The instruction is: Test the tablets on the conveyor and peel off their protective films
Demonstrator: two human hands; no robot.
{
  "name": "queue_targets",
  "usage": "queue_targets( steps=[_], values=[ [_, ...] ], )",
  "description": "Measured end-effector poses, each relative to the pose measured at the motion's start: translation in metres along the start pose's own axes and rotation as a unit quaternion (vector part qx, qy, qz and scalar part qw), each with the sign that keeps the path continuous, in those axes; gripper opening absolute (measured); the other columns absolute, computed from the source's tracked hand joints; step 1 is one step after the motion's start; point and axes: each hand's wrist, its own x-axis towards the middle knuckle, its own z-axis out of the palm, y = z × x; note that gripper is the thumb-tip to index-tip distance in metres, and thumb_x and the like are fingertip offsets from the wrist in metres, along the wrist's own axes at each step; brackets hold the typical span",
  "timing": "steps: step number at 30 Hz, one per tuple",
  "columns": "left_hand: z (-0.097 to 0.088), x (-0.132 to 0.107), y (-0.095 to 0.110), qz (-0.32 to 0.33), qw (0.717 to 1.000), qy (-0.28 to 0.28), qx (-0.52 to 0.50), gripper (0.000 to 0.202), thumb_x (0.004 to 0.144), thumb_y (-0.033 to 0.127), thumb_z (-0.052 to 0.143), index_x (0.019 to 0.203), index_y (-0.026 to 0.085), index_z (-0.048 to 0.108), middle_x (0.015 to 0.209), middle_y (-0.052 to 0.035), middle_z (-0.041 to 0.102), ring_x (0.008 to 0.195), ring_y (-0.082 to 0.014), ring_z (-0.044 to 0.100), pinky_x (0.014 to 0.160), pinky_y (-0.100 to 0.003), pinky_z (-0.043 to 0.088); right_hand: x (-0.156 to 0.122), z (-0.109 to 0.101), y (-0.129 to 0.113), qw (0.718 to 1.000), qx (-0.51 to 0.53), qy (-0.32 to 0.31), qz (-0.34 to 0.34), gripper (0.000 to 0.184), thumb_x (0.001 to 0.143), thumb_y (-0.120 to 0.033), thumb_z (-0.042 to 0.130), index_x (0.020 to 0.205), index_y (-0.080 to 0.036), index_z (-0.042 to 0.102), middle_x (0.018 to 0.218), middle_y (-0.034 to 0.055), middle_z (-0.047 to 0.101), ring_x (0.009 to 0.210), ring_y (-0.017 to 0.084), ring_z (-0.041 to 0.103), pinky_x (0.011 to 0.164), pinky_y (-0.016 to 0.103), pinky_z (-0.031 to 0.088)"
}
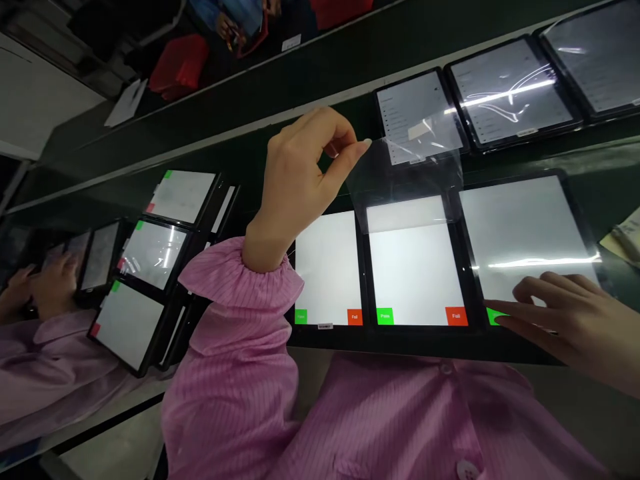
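Note:
My left hand (305,177) is raised above the tablets, thumb and finger pinched on a corner of a clear protective film (410,177). The film hangs to the right, over the upper part of the middle tablet (413,267), whose white screen shows green "Pass" and red "Fail" boxes. To its left another lit tablet (329,267), with the same boxes, lies partly behind my left wrist. My right hand (570,320) is at the lower part of the right tablet (525,220), thumb and forefinger stretched out by its green box and apart.
Several tablets (513,93) line the back right of the dark bench. More white-screen tablets (130,320) lie overlapped at the left, near another person's hands (53,283). Red pouches (179,67) and a person's hands (227,27) are across the bench. Yellowish paper (623,237) lies far right.

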Motion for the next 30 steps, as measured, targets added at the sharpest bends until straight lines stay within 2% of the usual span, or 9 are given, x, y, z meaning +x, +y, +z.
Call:
queue_targets(
  steps=[4, 7, 9, 12, 15, 18, 23, 27, 30],
  values=[
    [-0.010, -0.017, 0.002, 0.005, 0.997, 0.016, -0.077, 0.020, 0.104, 0.032, 0.065, 0.086, 0.024, 0.064, 0.079, 0.0047, 0.071, 0.073, -0.0126, 0.071, 0.073, -0.028, 0.061, 0.016, -0.003, 0.009, 0.985, 0.087, 0.003, 0.150, 0.036, 0.111, -0.054, 0.046, 0.140, -0.042, 0.064, 0.087, 0.0004, 0.073, 0.060, 0.019, 0.064, 0.056, 0.036, 0.054],
    [-0.011, -0.047, 0.010, -0.011, 0.979, -0.050, -0.199, 0.019, 0.107, 0.034, 0.061, 0.092, 0.023, 0.066, 0.086, 0.0029, 0.076, 0.077, -0.0121, 0.075, 0.080, -0.028, 0.063, 0.047, -0.004, 0.028, 0.927, 0.227, -0.010, 0.298, 0.066, 0.102, -0.075, 0.050, 0.157, -0.038, 0.048, 0.090, 0.0023, 0.076, 0.049, 0.016, 0.057, 0.046, 0.032, 0.051],
    [-0.009, -0.074, 0.022, 0.016, 0.946, -0.141, -0.292, 0.015, 0.108, 0.030, 0.061, 0.096, 0.022, 0.066, 0.094, 0.0012, 0.081, 0.080, -0.0120, 0.078, 0.096, -0.032, 0.063, 0.073, -0.003, 0.040, 0.873, 0.319, -0.065, 0.363, 0.090, 0.092, -0.093, 0.044, 0.153, -0.028, 0.053, 0.089, 0.0073, 0.076, 0.049, 0.017, 0.056, 0.041, 0.033, 0.050],
    [-0.002, -0.116, 0.041, 0.077, 0.907, -0.276, -0.308, 0.017, 0.107, 0.033, 0.063, 0.102, 0.018, 0.069, 0.105, -0.0051, 0.084, 0.091, -0.0170, 0.081, 0.121, -0.044, 0.050, 0.106, 0.005, 0.044, 0.863, 0.329, -0.142, 0.357, 0.090, 0.089, -0.097, 0.042, 0.109, -0.017, 0.076, 0.071, 0.0087, 0.069, 0.044, 0.016, 0.050, 0.037, 0.032, 0.044],
    [0.004, -0.139, 0.038, 0.105, 0.912, -0.298, -0.259, 0.029, 0.107, 0.040, 0.062, 0.114, 0.013, 0.070, 0.114, -0.0104, 0.083, 0.102, -0.0201, 0.081, 0.124, -0.043, 0.048, 0.123, 0.018, 0.021, 0.935, 0.243, -0.088, 0.243, 0.064, 0.104, -0.073, 0.050, 0.080, -0.018, 0.072, 0.065, 0.0049, 0.063, 0.048, 0.014, 0.052, 0.043, 0.029, 0.042],
    [0.004, -0.136, 0.001, 0.042, 0.956, -0.217, -0.195, 0.023, 0.111, 0.031, 0.054, 0.115, 0.018, 0.072, 0.106, -0.0060, 0.084, 0.097, -0.0183, 0.080, 0.111, -0.040, 0.058, 0.121, 0.029, -0.020, 0.997, 0.059, 0.029, -0.029, 0.041, 0.112, -0.026, 0.047, 0.077, -0.017, 0.066, 0.068, 0.0021, 0.060, 0.058, 0.014, 0.056, 0.049, 0.030, 0.046],
    [-0.023, -0.134, -0.053, -0.069, 0.982, -0.175, 0.014, 0.025, 0.109, 0.034, 0.052, 0.108, 0.021, 0.073, 0.101, -0.0066, 0.081, 0.091, -0.0236, 0.077, 0.086, -0.041, 0.062, 0.090, 0.019, -0.058, 0.969, -0.109, 0.024, -0.222, 0.040, 0.097, -0.004, 0.047, 0.083, -0.023, 0.079, 0.088, 0.0008, 0.077, 0.074, 0.016, 0.073, 0.071, 0.027, 0.068],
    [-0.054, -0.178, -0.028, -0.029, 0.980, -0.198, -0.011, 0.019, 0.105, 0.037, 0.061, 0.094, 0.022, 0.068, 0.086, -0.0024, 0.071, 0.080, -0.0205, 0.071, 0.073, -0.034, 0.059, 0.061, -0.002, -0.051, 0.923, -0.186, -0.055, -0.331, 0.055, 0.089, -0.016, 0.036, 0.095, -0.042, 0.083, 0.108, -0.0143, 0.076, 0.104, 0.012, 0.075, 0.076, 0.012, 0.065],
    [-0.064, -0.216, 0.002, -0.044, 0.976, -0.212, -0.030, 0.017, 0.101, 0.031, 0.064, 0.086, 0.023, 0.063, 0.084, -0.0022, 0.067, 0.077, -0.0209, 0.068, 0.072, -0.036, 0.060, 0.039, 0.001, -0.047, 0.923, -0.181, -0.074, -0.332, 0.050, 0.088, -0.024, 0.040, 0.105, -0.041, 0.084, 0.117, -0.0107, 0.073, 0.128, 0.013, 0.063, 0.083, 0.013, 0.063]
  ],
)
